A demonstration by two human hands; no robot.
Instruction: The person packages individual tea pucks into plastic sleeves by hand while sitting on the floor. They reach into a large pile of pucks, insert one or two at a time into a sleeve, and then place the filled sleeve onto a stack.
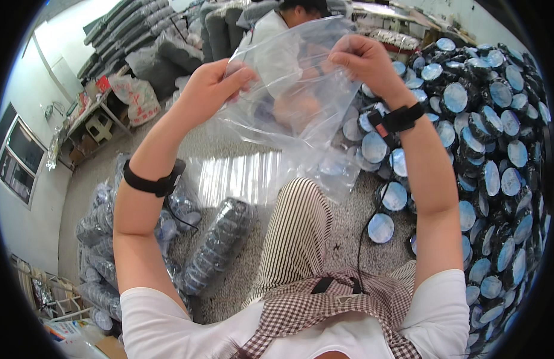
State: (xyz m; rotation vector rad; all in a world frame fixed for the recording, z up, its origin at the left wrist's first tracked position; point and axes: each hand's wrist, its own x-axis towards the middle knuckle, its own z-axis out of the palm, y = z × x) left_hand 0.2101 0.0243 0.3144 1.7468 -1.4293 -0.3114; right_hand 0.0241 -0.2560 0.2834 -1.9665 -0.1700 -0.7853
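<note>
A clear plastic bag [277,67] is stretched between my two raised hands. My left hand [221,85] pinches one side of its upper edge, and my right hand [360,58] grips the opposite side. The film hangs down in creases above my knee in striped trousers [297,224]; whether anything is inside is hard to tell, and no contents show. Below and to the left, a long clear bag packed with a row of dark round items [218,244] lies on the speckled floor [349,242].
Round, dark-wrapped items with shiny blue-white faces [456,96] form a large heap at right. Several filled bags [97,256] pile up at left. A person in a white top [270,40] sits opposite, partly behind the film. A shiny plastic sheet [241,177] lies on the floor.
</note>
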